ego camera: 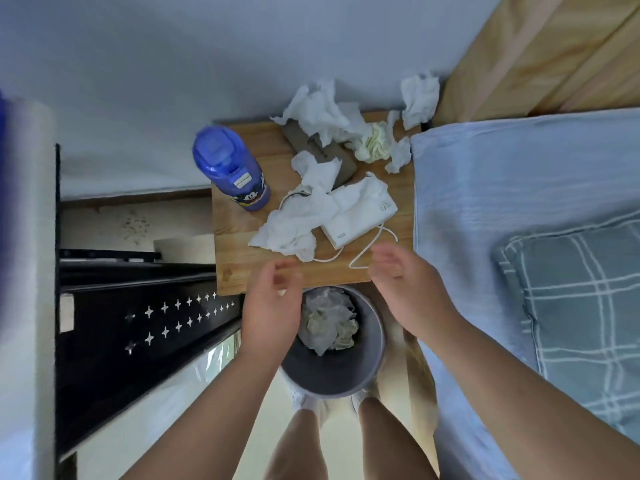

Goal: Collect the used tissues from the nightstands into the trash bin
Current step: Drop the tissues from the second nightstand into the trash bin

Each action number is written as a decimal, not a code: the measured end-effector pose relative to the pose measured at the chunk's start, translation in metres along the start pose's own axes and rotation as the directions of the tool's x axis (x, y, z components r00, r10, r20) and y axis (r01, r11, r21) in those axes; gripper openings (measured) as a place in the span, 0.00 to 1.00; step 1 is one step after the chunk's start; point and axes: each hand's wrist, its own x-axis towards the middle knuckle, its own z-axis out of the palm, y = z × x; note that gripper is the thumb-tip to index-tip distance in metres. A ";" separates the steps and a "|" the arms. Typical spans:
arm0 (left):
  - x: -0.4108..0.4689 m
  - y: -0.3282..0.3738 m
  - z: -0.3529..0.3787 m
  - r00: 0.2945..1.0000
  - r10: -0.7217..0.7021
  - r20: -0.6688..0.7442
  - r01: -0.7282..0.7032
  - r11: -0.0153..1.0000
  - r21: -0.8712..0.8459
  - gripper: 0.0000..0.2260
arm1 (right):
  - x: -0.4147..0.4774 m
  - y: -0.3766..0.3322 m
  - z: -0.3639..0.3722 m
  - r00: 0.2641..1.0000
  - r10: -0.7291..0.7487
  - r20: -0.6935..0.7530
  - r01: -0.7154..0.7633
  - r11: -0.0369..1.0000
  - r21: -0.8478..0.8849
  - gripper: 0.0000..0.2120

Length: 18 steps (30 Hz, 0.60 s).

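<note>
Several crumpled white tissues lie on the wooden nightstand [235, 268]: a large one [294, 226] near the front, one [318, 112] at the back, a yellowish one [374, 142] and one [419, 97] at the back right corner. A grey round trash bin [332, 379] stands on the floor just in front of the nightstand, with crumpled tissues [329, 323] inside. My left hand [272, 303] hovers over the bin's left rim, fingers apart and empty. My right hand [405, 282] hovers over the nightstand's front edge, open and empty.
A blue bottle [230, 168] stands at the nightstand's left. A white power bank [360, 216] with a white cable [363, 251] and a brown box [322, 154] lie among the tissues. A bed with a blue blanket [502, 174] is at right, black metal furniture [138, 323] at left.
</note>
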 end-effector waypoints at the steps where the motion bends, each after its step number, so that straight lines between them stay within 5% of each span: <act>1: 0.005 0.007 -0.002 0.998 0.056 -0.022 -0.055 0.998 0.038 0.07 | 0.007 -0.011 -0.006 0.999 -0.042 -0.019 0.042 0.999 0.002 0.14; 4: 0.021 0.016 -0.001 0.986 0.159 -0.049 -0.147 0.973 0.180 0.18 | 0.027 -0.036 -0.015 0.972 -0.217 -0.088 0.210 0.974 -0.089 0.13; 8: 0.043 0.013 0.006 0.988 0.150 -0.042 -0.134 0.957 0.257 0.31 | 0.055 -0.054 -0.012 0.879 -0.476 -0.027 0.416 0.794 -0.442 0.22; 13: 0.062 0.000 0.011 0.987 0.123 -0.099 -0.102 0.976 0.195 0.40 | 0.078 -0.060 0.003 0.915 -0.398 0.068 0.380 0.792 -0.477 0.33; 16: 0.070 -0.008 0.011 0.995 0.092 -0.029 -0.084 0.975 0.205 0.45 | 0.086 -0.057 0.008 0.911 -0.401 0.092 0.387 0.759 -0.524 0.28; 18: 0.075 -0.010 0.010 0.996 0.090 -0.012 -0.088 0.985 0.147 0.40 | 0.088 -0.054 0.008 0.906 -0.419 0.054 0.388 0.776 -0.497 0.20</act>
